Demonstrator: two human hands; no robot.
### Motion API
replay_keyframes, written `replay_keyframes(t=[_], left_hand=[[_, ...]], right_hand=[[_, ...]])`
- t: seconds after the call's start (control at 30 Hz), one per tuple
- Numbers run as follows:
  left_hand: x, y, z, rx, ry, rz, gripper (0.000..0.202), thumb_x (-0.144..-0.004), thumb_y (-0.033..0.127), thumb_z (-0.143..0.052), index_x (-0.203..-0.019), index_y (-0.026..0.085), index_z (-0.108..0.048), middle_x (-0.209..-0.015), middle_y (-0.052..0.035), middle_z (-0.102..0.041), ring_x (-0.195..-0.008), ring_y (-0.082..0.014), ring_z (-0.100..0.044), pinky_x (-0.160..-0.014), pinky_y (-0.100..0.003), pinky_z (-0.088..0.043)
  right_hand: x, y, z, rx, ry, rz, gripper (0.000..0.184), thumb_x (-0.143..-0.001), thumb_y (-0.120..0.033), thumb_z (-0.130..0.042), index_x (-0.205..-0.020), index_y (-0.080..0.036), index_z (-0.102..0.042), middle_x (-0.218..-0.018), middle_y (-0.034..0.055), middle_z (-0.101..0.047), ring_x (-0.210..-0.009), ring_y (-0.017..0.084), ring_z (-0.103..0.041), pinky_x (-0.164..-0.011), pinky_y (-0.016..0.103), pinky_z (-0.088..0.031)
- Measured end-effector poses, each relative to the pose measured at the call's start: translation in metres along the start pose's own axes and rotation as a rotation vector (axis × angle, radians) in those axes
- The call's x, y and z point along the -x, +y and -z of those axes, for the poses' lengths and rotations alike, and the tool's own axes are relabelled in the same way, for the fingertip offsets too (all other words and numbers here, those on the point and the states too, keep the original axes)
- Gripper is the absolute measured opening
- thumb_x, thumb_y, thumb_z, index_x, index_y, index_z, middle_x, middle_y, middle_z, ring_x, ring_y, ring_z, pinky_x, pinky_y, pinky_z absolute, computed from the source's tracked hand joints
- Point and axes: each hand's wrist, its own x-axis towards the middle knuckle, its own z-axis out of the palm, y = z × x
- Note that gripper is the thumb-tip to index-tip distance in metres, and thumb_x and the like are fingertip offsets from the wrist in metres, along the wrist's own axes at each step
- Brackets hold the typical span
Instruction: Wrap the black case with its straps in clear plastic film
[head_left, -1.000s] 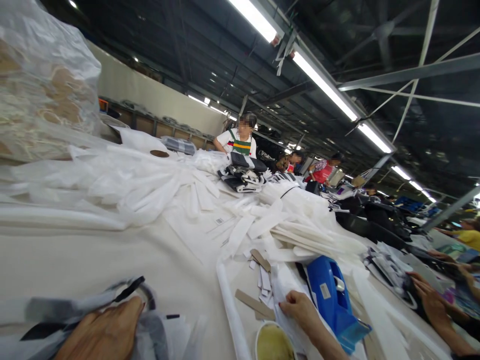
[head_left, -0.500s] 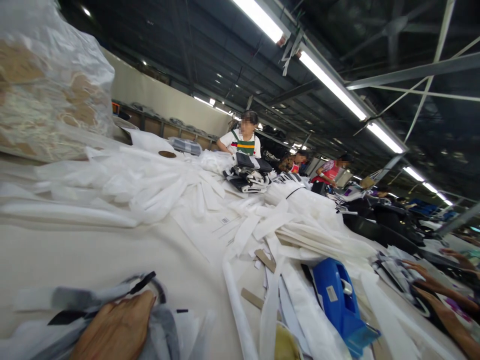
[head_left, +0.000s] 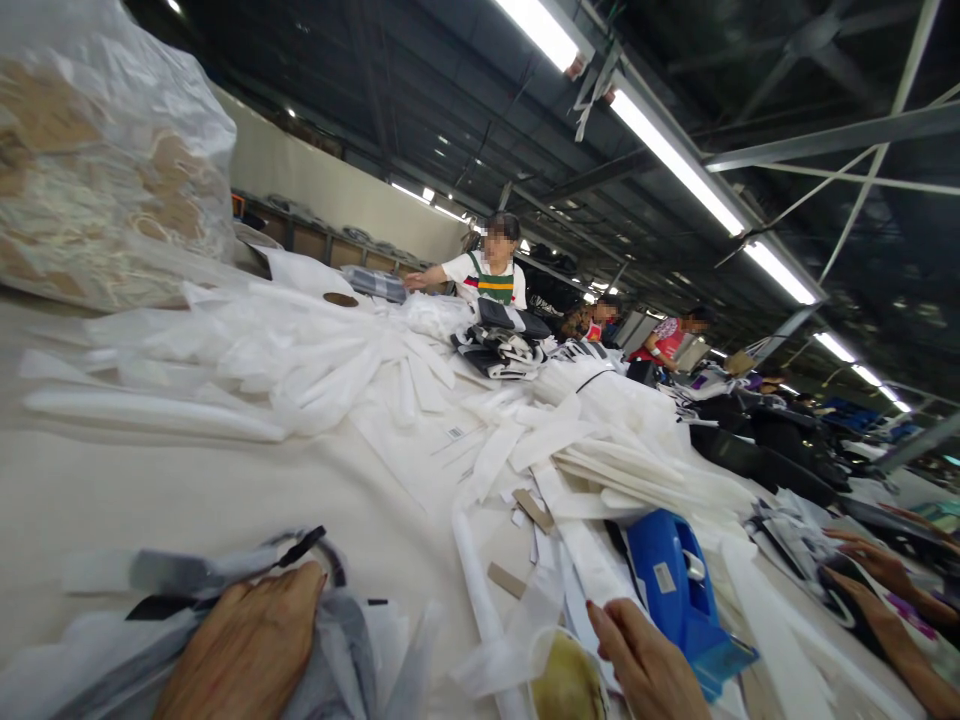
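At the lower left my left hand (head_left: pixel 247 645) is closed over a grey fabric bundle (head_left: pixel 341 650) with black straps and thin white sheets about it. Its fingertips are partly hidden. A black strap end (head_left: pixel 302 546) sticks out just beyond the knuckles. My right hand (head_left: pixel 649 665) is at the bottom centre-right, fingers curled together; anything pinched in them cannot be made out. Left of it are a thin white strip (head_left: pixel 514 640) and a round yellow-brown thing (head_left: pixel 568 678) with a pale rim. A blue tape dispenser (head_left: pixel 667 570) stands just behind and right of this hand.
White paper strips (head_left: pixel 600 475) and sheets (head_left: pixel 247 350) cover much of the pale table (head_left: pixel 360 500). A big plastic bag (head_left: pixel 112 170) stands at the back left. Folded dark goods (head_left: pixel 502 345) lie before a co-worker (head_left: pixel 495 275). Another person's hands (head_left: pixel 870 570) work at the right edge.
My right hand has come into view beside the tape dispenser. The thin white strip left of it lies differently. Across the table, the co-worker has stretched an arm out leftward.
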Motion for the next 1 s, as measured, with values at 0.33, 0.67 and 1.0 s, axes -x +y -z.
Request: replay_keyframes(t=[0.33,0.67,1.0], left_hand=[[0.003,0.010,0.012,-0.009,0.005,0.052,0.041,-0.081,0.001,-0.020,-0.081,0.017,-0.058,-0.079,-0.0085,-0.063,-0.082,-0.0252,-0.059,-0.076,-0.040,-0.037],[0.000,0.020,0.032,0.124,-0.006,0.147,0.033,-0.085,0.004,-0.026,-0.079,0.017,-0.056,-0.081,-0.0073,-0.064,-0.084,-0.0228,-0.058,-0.077,-0.036,-0.034],[0.008,0.019,0.042,0.282,0.252,0.207,0.034,-0.091,0.016,-0.031,-0.070,0.020,-0.057,-0.075,-0.0044,-0.063,-0.078,-0.0220,-0.056,-0.072,-0.034,-0.035]], right_hand=[[-0.071,0.008,-0.040,-0.003,0.049,-0.130,0.031,-0.059,-0.045,-0.056,-0.042,-0.024,-0.040,-0.041,-0.0027,-0.039,-0.044,0.014,-0.038,-0.049,0.029,-0.025],[-0.009,-0.053,-0.046,-0.899,-0.221,-0.037,0.025,-0.057,-0.036,-0.074,-0.068,-0.021,-0.058,-0.061,-0.0044,-0.054,-0.063,0.015,-0.053,-0.061,0.026,-0.046],[-0.034,-0.136,-0.155,-0.679,-0.520,0.290,0.023,-0.057,-0.033,-0.063,-0.072,-0.017,-0.069,-0.070,0.0036,-0.069,-0.071,0.023,-0.062,-0.066,0.031,-0.047]])
